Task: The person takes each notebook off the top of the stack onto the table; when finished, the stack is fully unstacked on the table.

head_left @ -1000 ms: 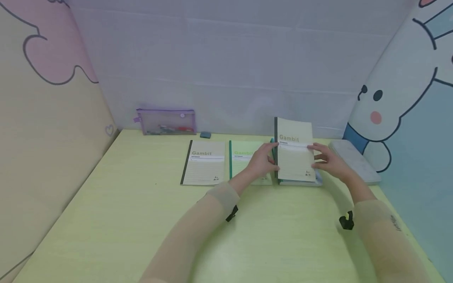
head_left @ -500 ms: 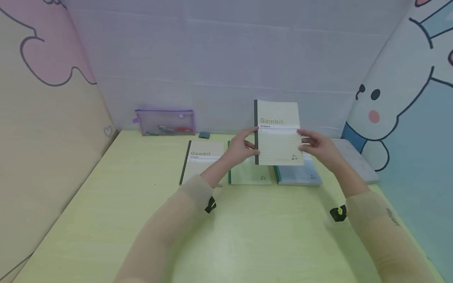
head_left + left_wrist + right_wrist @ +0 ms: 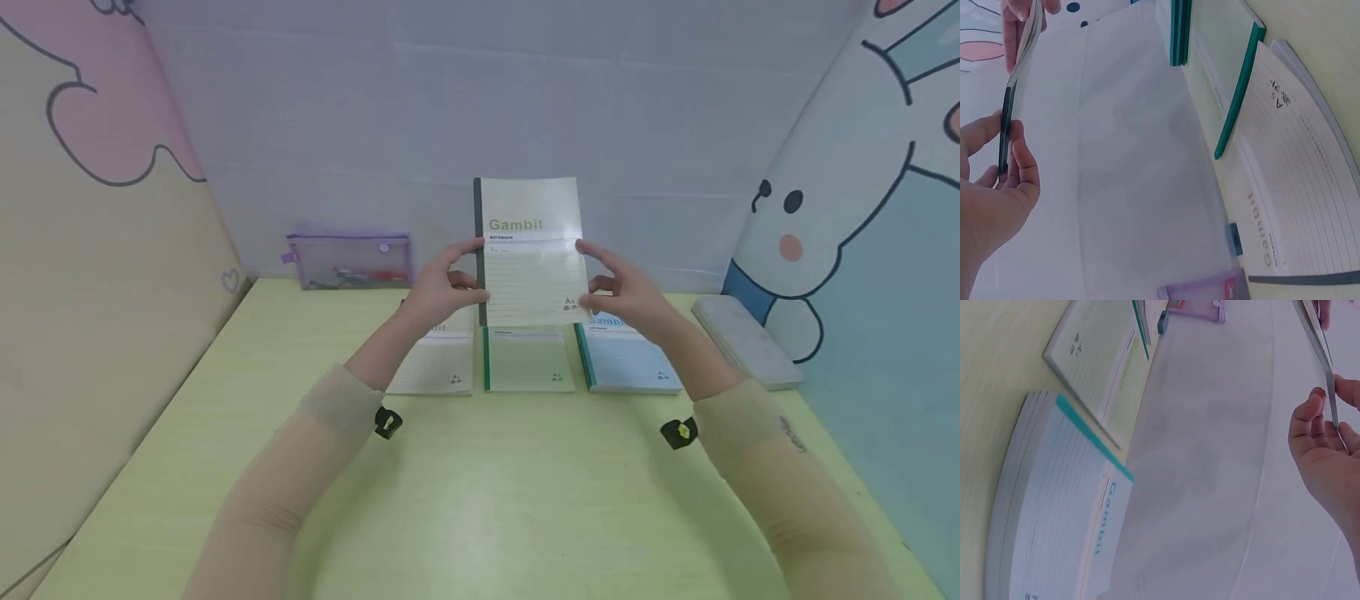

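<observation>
A cream notebook (image 3: 531, 275) with a dark spine and "Gambit" on its cover is held up in the air, cover toward me. My left hand (image 3: 441, 286) pinches its spine edge. On the opposite edge, my right hand (image 3: 628, 287) grips it between thumb and fingers. Below lie a white notebook (image 3: 435, 362) with a dark spine, a green notebook (image 3: 528, 362), and a blue notebook (image 3: 630, 358) on top of a stack. The held notebook hides part of the green one. Seen edge-on in the left wrist view, the held notebook (image 3: 1013, 87) bends slightly.
A purple mesh pencil pouch (image 3: 352, 262) stands against the back wall at the left. In the left wrist view a small dark blue eraser-like block (image 3: 1234, 239) sits near it. At the table's right edge lies a pale grey slab (image 3: 746, 342).
Both hands have lifted the cream notebook off the blue stack and carried it up and to the left, over the green notebook. The blue notebook's cover is now uncovered.
</observation>
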Demonstrator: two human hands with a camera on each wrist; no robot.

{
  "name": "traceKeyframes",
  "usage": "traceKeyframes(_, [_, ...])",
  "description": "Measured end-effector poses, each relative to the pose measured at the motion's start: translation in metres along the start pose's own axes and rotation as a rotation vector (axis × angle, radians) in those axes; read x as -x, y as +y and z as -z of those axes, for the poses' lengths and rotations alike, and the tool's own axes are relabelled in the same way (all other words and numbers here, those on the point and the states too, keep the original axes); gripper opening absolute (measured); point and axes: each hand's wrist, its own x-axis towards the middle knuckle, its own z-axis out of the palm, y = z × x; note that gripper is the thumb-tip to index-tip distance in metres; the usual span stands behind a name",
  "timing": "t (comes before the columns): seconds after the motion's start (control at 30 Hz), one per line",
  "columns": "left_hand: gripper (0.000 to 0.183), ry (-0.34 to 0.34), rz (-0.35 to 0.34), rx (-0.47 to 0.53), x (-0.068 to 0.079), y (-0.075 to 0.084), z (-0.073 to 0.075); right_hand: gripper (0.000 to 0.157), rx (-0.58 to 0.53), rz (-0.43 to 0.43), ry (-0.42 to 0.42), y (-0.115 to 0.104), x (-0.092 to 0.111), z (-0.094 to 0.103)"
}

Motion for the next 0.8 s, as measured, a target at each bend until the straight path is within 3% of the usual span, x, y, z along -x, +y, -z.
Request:
traceKeyframes(0.3, [0.077, 0.093, 0.067, -0.067, 0.020, -0.002, 0.052, 0.091, -0.116, 0.031, -0.103, -0.025, -0.027, -0.040])
traceKeyframes(0.6, [0.078, 0.129, 0.090, -0.119, 0.043, -0.027, 0.096, 0.096, -0.146, 0.059, -0.172, -0.031, -0.052, -0.089])
traceKeyframes(0.8, [0.076, 0.136, 0.087, -0.110, 0.057, -0.045, 0.120, 0.094, -0.158, 0.039, -0.159, -0.031, -0.063, -0.123])
